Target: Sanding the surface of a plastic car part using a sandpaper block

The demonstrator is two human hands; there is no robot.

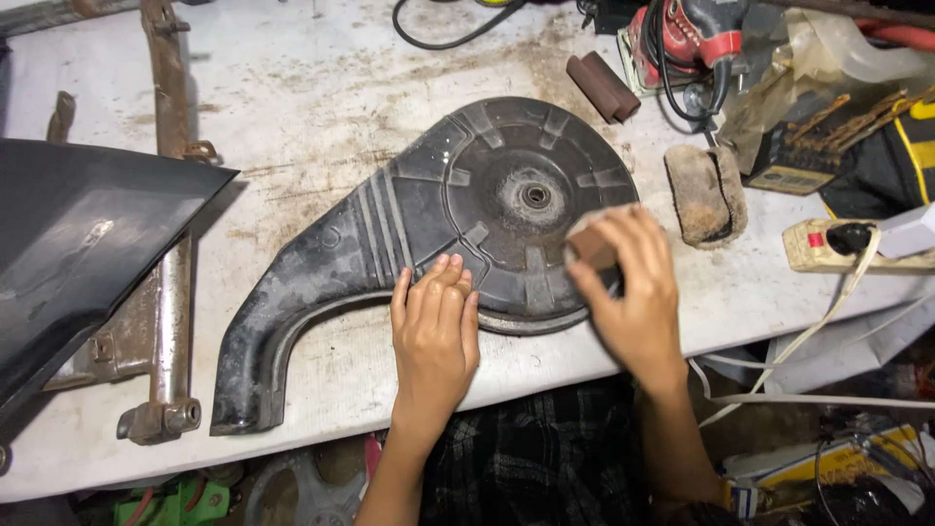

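A large dark plastic cover (409, 229) with a round ribbed end and a curved tail lies flat on the white table (292, 88). My left hand (435, 326) presses flat on its lower edge, fingers together. My right hand (633, 292) grips a small brown sanding block (590, 247) and holds it against the right side of the round part. The cover's centre has a small metal hub (535, 196).
A second brown block (604, 87) and a worn fuzzy pad (706, 193) lie right of the cover. A red power tool (687, 34), drill bits (838, 127) and a power strip (842, 244) crowd the right. A black panel (68, 244) and rusty metal frame (170, 292) sit left.
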